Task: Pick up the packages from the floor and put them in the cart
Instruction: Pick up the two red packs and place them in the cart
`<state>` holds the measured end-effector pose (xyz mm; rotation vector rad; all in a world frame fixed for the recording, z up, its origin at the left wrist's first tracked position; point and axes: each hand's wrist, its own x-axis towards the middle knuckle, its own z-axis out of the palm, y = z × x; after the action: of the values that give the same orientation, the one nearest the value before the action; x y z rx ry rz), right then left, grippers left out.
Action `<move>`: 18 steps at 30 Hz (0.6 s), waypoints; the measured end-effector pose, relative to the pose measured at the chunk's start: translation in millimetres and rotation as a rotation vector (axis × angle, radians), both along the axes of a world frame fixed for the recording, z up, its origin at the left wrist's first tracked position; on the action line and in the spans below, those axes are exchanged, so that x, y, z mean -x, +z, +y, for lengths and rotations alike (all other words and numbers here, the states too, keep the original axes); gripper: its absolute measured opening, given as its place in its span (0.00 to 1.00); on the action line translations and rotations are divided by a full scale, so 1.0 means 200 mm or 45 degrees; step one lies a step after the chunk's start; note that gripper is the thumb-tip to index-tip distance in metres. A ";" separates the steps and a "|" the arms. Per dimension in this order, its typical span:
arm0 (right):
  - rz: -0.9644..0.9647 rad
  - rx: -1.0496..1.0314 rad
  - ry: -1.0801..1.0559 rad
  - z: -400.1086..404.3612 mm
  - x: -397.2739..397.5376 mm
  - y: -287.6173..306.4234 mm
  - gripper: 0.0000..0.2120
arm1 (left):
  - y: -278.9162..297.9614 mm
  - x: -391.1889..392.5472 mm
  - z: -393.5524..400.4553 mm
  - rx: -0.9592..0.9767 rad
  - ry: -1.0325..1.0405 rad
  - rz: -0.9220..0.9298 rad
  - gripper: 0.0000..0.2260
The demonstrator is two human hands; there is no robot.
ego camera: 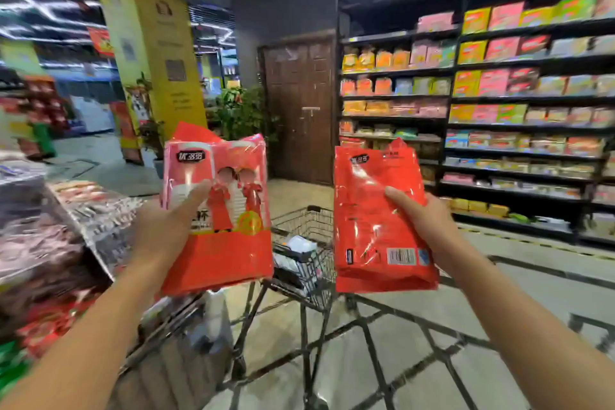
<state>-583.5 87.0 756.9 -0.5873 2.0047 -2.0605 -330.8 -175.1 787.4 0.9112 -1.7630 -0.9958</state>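
From the head camera, both arms reach forward at chest height, each hand raising a glossy package upright in front of the view. The left hand (163,230) grips a pink-and-red package (219,210) by its left edge, thumb pressed across the printed front; a second red pack edge shows behind its top. The right hand (422,220) clasps a red package (379,220) by its right edge, thumb on the face, with the barcode panel near the bottom turned toward the camera. Between and below the two packages stands a black wire cart (306,243), its basket already holding some pale items that are too blurred to name. The tiled floor (432,343) spreads under the cart. Stocked shelves (519,103) line the right side, a brown door (299,110) stands behind, and a display of wrapped goods (66,226) sits at the left.
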 end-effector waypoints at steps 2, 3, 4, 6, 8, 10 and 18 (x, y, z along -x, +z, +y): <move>-0.012 0.002 -0.051 0.09 0.23 -0.02 0.23 | -0.08 0.26 0.01 -0.037 -0.068 0.011 0.21; -0.026 -0.011 -0.073 0.12 0.34 -0.03 0.25 | -0.11 0.39 0.00 -0.045 -0.079 0.007 0.24; -0.040 -0.019 -0.088 0.15 0.44 -0.05 0.26 | -0.14 0.51 0.00 -0.057 -0.080 0.011 0.27; -0.073 -0.015 -0.123 0.18 0.64 -0.07 0.24 | -0.17 0.74 -0.01 -0.075 -0.129 0.006 0.27; -0.110 -0.010 -0.143 0.17 0.81 -0.10 0.23 | -0.20 0.95 -0.04 -0.080 -0.151 -0.001 0.21; -0.137 0.004 -0.137 0.13 0.97 -0.13 0.22 | -0.24 1.14 -0.09 -0.087 -0.183 -0.008 0.19; -0.169 0.015 -0.095 -0.39 1.64 -0.25 0.18 | -0.43 1.93 -0.57 -0.159 -0.136 -0.060 0.33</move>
<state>-911.9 8.9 706.3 -0.3726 1.9682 -2.0952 -716.7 -289.9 700.5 0.9327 -1.8211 -1.1725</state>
